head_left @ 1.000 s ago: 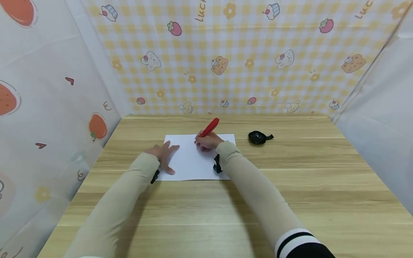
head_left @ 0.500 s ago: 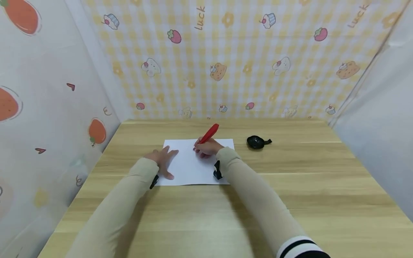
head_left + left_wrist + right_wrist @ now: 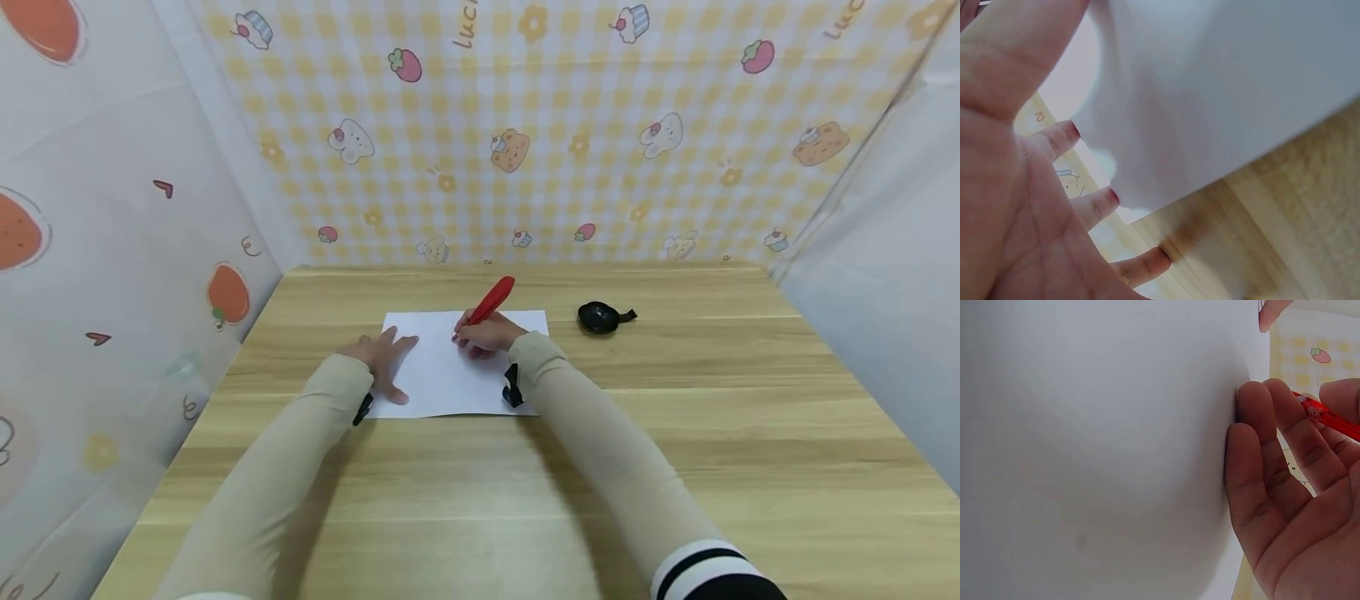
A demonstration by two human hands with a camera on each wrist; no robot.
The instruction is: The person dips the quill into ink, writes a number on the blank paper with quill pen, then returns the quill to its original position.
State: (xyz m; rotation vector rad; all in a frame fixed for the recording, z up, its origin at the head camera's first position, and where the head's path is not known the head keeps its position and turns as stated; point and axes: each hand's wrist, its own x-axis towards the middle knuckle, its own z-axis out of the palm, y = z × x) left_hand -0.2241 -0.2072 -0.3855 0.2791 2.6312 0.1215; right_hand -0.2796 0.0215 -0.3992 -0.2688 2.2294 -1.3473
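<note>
A white sheet of paper (image 3: 442,383) lies on the wooden table. My left hand (image 3: 381,363) rests on its left side with fingers spread. In the left wrist view, fingertips (image 3: 1110,196) press the sheet near its corner. My right hand (image 3: 487,335) pinches a red pen (image 3: 495,298) between thumb and fingers, slanting up to the right, with its point down at the upper middle of the sheet. The right wrist view shows the patterned red barrel of the pen (image 3: 1325,417), its tip hidden behind the fingers; the other fingers (image 3: 1246,462) rest against the paper.
A small black rounded object with a short tail (image 3: 598,317) lies on the table right of the sheet. Behind the table (image 3: 465,500) hangs a yellow checked cloth (image 3: 465,117), with a white printed cloth (image 3: 120,250) at the left.
My right hand and the pen have shifted slightly right and toward me over the sheet. The left hand keeps its place on the paper. The head view tilted and came back.
</note>
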